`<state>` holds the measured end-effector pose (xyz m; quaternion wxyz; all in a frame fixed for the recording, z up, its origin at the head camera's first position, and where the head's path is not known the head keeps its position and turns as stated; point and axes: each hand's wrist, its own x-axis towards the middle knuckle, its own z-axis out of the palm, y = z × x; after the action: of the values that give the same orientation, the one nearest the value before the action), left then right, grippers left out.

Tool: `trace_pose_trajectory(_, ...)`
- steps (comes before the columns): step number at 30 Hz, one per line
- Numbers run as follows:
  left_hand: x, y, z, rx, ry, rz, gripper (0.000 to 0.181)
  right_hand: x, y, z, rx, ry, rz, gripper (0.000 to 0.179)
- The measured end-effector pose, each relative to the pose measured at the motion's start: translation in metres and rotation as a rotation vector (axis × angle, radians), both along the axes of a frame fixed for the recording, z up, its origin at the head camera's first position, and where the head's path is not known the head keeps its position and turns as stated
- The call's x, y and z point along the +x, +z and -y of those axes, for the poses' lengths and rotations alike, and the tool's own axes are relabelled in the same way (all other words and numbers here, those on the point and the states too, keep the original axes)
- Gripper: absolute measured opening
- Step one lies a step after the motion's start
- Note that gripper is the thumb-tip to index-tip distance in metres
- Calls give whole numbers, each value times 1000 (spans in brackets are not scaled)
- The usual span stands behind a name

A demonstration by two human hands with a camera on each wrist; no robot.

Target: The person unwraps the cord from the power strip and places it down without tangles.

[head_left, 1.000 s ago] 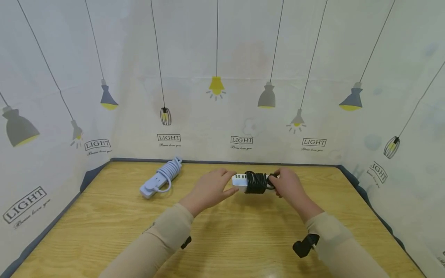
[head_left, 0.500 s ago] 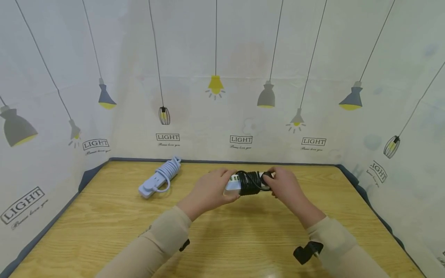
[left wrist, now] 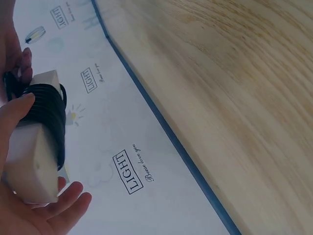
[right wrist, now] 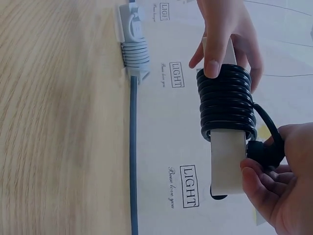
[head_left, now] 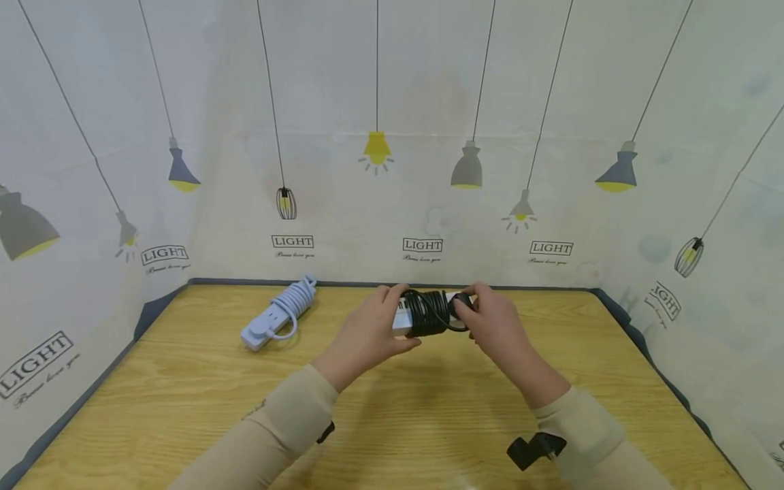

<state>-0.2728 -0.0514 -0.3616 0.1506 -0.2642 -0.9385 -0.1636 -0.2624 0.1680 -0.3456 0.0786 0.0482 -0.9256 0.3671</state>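
Note:
A white power strip [head_left: 401, 322] with a black cord [head_left: 427, 316] coiled around its middle is held above the table in the head view. My left hand [head_left: 366, 328] grips its left end, thumb on one side and fingers on the other. At the opposite end, my right hand [head_left: 501, 325] pinches the cord's black plug [right wrist: 264, 153] against the strip's side. The right wrist view shows a loop of cord running from the coil to that plug. In the left wrist view the strip's plain white underside [left wrist: 36, 164] shows, and the plug is mostly hidden.
Another white power strip [head_left: 262, 329], wrapped in its own white cord [head_left: 294, 299], lies at the table's back left. A wooden table [head_left: 392, 422] with a dark rear edge meets a lamp-printed backdrop [head_left: 343, 170].
My left hand has closed in from the strip's end to a fuller grip. Both hands have shifted the strip slightly left and tilted it. The white-corded strip stays put.

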Motion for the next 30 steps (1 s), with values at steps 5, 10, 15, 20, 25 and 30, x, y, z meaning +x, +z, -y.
trace_pose_trajectory(5,2,2,4,55,-18,-94,86,5,5,4,22,6,-67,33)
trace_pose_trajectory(10,4,4,8,95,-61,-188,90,10,9,6,50,27,-143,31)
trace_pose_trajectory(15,6,6,11,47,-53,-357,92,13,11,8,97,37,-221,30)
trace_pose_trajectory(20,7,7,12,38,-50,-469,83,14,12,12,158,21,-263,30)
trace_pose_trajectory(25,8,9,14,61,-77,-486,74,14,12,15,158,22,-221,31)
trace_pose_trajectory(30,9,12,14,45,-90,-511,75,12,11,17,202,21,-220,36)
